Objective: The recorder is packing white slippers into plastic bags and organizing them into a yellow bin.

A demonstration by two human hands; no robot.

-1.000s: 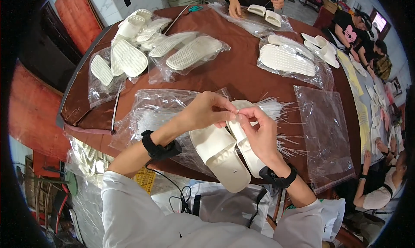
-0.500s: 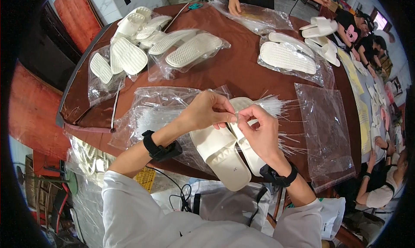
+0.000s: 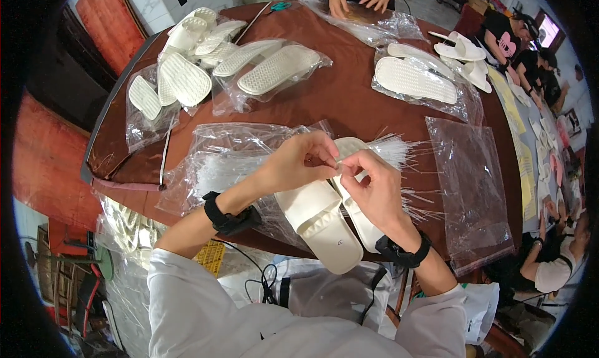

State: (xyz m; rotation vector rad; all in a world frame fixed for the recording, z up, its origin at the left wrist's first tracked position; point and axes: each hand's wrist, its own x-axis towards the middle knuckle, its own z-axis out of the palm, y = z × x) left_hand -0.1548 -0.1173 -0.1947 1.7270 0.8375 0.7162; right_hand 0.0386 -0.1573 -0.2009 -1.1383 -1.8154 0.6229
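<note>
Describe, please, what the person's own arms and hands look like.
The left hand and right hand are ungloved. Around the wrists, the left strap and right strap are black and bulky. The left sleeve and right sleeve are greyish white and stop short of the wrists.

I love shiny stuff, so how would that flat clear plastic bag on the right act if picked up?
The clear plastic bag would probably flop, since it looks thin and wrinkled. It's likely light, because the brown tablecloth shows through. Its glossy shine hints it may feel slippery.
</note>
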